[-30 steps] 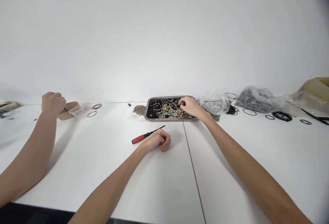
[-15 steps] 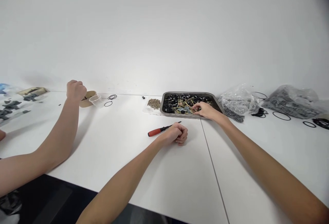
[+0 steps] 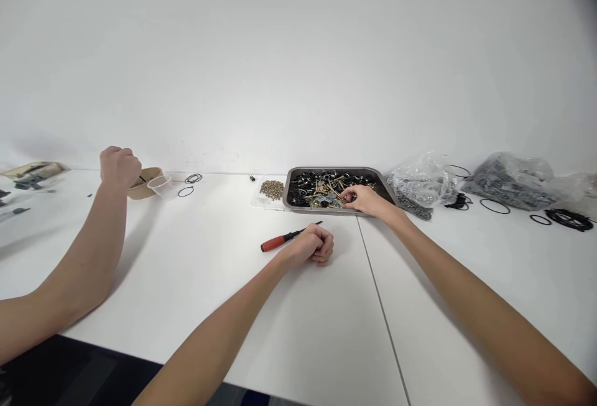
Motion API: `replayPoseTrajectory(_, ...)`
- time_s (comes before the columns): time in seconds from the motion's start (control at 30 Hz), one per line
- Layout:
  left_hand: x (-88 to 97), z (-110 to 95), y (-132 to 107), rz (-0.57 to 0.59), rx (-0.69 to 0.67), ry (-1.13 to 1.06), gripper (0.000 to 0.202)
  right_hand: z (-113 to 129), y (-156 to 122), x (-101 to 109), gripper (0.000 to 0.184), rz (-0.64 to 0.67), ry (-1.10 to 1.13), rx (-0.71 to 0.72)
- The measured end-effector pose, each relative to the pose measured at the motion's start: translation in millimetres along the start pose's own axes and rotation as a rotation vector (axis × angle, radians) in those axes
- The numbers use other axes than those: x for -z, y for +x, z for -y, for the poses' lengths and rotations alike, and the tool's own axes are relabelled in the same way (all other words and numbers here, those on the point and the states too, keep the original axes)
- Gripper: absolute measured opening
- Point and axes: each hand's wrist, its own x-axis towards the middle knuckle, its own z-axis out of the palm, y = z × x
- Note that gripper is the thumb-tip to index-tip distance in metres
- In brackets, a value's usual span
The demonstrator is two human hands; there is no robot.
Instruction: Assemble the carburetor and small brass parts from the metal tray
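My right hand (image 3: 364, 199) reaches over the near rim of a metal tray (image 3: 285, 198), its fingers pinched together among the small parts inside. Black ring-shaped parts, brass-coloured screws and small grey metal pieces (image 3: 326, 198) fill the tray. What the fingertips touch is too small to make out. My left hand (image 3: 313, 245) rests curled on the white table, its palm side hidden, so I cannot see whether anything is in it. Just behind and left of it lies a screwdriver (image 3: 275, 243) with a red and black handle, its dark shaft pointing right.
Left of the tray is a plastic bag of small brass-coloured parts (image 3: 272, 189). Another person's hand (image 3: 119, 166) is over a tan bowl (image 3: 140, 191) beside a clear cup (image 3: 164, 187). Bags of grey parts (image 3: 422, 182) and black rings (image 3: 494, 206) lie to the right.
The view has swung slightly right, so everything sits further left. My right hand stays in the tray and my left stays curled on the table. The other person's hand remains by the bowl.
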Motion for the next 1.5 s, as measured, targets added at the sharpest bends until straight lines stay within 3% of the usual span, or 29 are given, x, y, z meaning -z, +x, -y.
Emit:
replayPoseTrajectory(0.43, 3.3, 3.4, 4.3, -0.024, 0.008, -0.015, 0.009, -1.6, 1.1, -2.9, 0.021, -0.058, 0.055, -0.024)
replayPoseTrajectory(0.7, 4.6, 6.7, 4.6, -0.043, 0.001, -0.038, 0.012, 4.4, -6.5, -1.3, 0.022, -0.106, 0.094, 0.041)
replayPoseTrajectory(0.87, 2.7, 7.0, 4.7, -0.084, 0.042, 0.023, 0.012, 4.9, -7.4, -2.1, 0.031, -0.127, 0.083, 0.072)
replayPoseTrajectory(0.97, 0.0, 5.3, 5.0, -0.114, 0.047, 0.076, 0.035, 6.6, -9.6, -1.6, 0.035, -0.161, 0.045, 0.090)
replayPoseTrajectory(1.27, -1.7, 1.5, 3.8, -0.111, 0.070, 0.129, 0.035, 14.9, -17.3, 4.6, 0.029, -0.228, -0.017, 0.075)
replayPoseTrajectory(1.37, 2.5, 5.3, 4.2, -0.091, 0.074, 0.106, 0.037, 16.8, -17.6, 4.6, 0.024, -0.314, -0.034, 0.127)
replayPoseTrajectory(1.5, 9.1, 9.1, 2.0, -0.067, 0.058, 0.058, 0.028, 34.8, -23.7, 12.5, 0.015, -0.566, -0.089, 0.347)
